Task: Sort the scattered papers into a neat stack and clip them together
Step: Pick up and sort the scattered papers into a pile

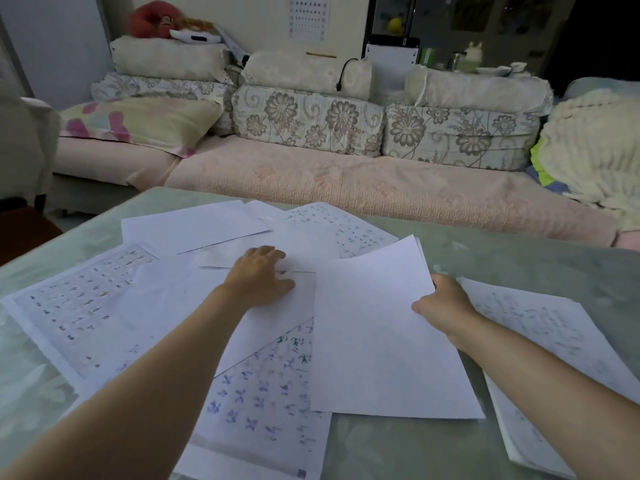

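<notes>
right hand (440, 306) grip pinching blank sheet (381, 334), long axis near-to-far, left hand (259, 275) spread

Single head-worn camera, wide-angle.
Looks forward and down, close over the papers (381, 323) on the table (519, 268), facing the sofa (346, 183).

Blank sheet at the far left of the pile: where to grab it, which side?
Probably take the blank sheet by its left corner, coming from the left: that corner lies on bare table with nothing over it, while its right end overlaps the pile. It lies flat, so fingers must peel the corner up first. The left hand holds nothing; the right hand grips another sheet.
</notes>
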`<action>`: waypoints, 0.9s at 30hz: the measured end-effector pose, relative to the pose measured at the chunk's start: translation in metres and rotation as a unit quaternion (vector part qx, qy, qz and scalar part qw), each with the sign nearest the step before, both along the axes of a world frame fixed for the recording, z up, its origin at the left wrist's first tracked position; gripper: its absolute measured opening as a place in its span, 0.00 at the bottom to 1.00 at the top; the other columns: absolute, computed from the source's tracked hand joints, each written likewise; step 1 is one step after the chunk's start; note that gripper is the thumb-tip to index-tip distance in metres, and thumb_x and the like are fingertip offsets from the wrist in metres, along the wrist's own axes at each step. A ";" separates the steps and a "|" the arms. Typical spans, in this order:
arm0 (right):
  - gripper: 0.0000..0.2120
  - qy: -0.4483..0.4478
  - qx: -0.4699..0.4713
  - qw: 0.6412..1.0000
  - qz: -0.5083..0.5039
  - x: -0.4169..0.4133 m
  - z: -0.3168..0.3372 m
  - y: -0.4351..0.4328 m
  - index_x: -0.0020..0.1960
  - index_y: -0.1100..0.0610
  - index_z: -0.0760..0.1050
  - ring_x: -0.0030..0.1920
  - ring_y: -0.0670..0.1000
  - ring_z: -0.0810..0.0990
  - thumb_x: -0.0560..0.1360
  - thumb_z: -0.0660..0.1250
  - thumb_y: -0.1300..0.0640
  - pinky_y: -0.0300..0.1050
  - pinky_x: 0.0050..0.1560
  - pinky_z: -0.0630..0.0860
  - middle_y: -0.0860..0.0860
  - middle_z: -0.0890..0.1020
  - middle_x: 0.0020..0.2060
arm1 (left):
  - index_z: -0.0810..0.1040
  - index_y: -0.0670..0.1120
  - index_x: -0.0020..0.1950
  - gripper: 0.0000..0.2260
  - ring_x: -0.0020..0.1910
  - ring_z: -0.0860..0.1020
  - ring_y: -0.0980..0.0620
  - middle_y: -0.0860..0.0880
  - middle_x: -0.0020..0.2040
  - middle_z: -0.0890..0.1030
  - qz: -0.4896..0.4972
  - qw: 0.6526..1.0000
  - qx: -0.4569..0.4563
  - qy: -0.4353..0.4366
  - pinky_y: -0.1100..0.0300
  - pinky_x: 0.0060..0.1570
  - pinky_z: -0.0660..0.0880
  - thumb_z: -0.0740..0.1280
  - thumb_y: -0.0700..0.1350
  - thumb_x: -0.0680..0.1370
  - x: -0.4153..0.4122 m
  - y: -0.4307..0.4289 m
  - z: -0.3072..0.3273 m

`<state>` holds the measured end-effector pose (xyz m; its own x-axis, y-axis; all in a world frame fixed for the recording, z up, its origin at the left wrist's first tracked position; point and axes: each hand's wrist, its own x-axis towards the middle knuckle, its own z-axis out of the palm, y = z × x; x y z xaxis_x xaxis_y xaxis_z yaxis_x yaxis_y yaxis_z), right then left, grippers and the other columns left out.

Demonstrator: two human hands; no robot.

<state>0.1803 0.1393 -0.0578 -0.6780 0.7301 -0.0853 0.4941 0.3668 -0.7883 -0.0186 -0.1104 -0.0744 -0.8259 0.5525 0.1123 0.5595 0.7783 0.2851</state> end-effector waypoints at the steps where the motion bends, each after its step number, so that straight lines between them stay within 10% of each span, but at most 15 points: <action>1: 0.09 -0.002 0.001 1.000 -0.001 -0.002 -0.003 0.002 0.48 0.58 0.76 0.40 0.55 0.79 0.71 0.65 0.68 0.42 0.35 0.72 0.55 0.82 0.43 | 0.64 0.53 0.76 0.34 0.75 0.59 0.46 0.49 0.77 0.62 -0.002 1.000 -0.017 -0.015 0.51 0.73 0.58 0.66 0.63 0.73 -0.005 0.004 -0.003; 5: 0.08 0.003 -0.006 1.000 -0.002 -0.009 -0.008 0.007 0.45 0.56 0.75 0.38 0.56 0.78 0.70 0.64 0.66 0.43 0.36 0.72 0.53 0.81 0.40 | 0.63 0.58 0.75 0.34 0.72 0.66 0.47 0.52 0.73 0.69 0.012 0.999 -0.048 -0.003 0.50 0.68 0.65 0.63 0.70 0.72 -0.015 0.013 -0.005; 12: 0.09 0.010 -0.016 1.000 0.002 -0.006 -0.006 0.000 0.47 0.53 0.75 0.43 0.57 0.82 0.70 0.64 0.64 0.45 0.38 0.75 0.52 0.82 0.42 | 0.80 0.47 0.51 0.13 0.39 0.80 0.41 0.45 0.40 0.83 -0.066 0.970 -0.030 0.234 0.57 0.35 0.71 0.59 0.51 0.77 -0.003 0.012 -0.008; 23: 0.10 -0.024 -0.029 0.999 0.029 0.024 -0.001 -0.025 0.49 0.56 0.75 0.45 0.57 0.82 0.69 0.65 0.65 0.44 0.39 0.76 0.54 0.82 0.44 | 0.79 0.53 0.41 0.10 0.40 0.77 0.48 0.51 0.40 0.80 -0.030 0.999 0.036 -0.005 0.57 0.39 0.73 0.62 0.49 0.80 0.024 -0.031 0.038; 27: 0.19 -0.082 0.041 0.995 0.038 0.035 -0.002 -0.032 0.57 0.53 0.75 0.43 0.55 0.81 0.67 0.64 0.61 0.39 0.32 0.71 0.51 0.81 0.43 | 0.81 0.51 0.49 0.08 0.44 0.79 0.43 0.47 0.44 0.83 0.010 0.989 0.109 0.103 0.55 0.41 0.74 0.63 0.48 0.80 0.054 -0.058 0.056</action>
<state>0.2151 0.1077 -0.0594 -0.7134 0.6860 -0.1426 0.5824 0.4674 -0.6650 0.0356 -0.1688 -0.0180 -0.7837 0.4800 0.3941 0.6079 0.7232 0.3279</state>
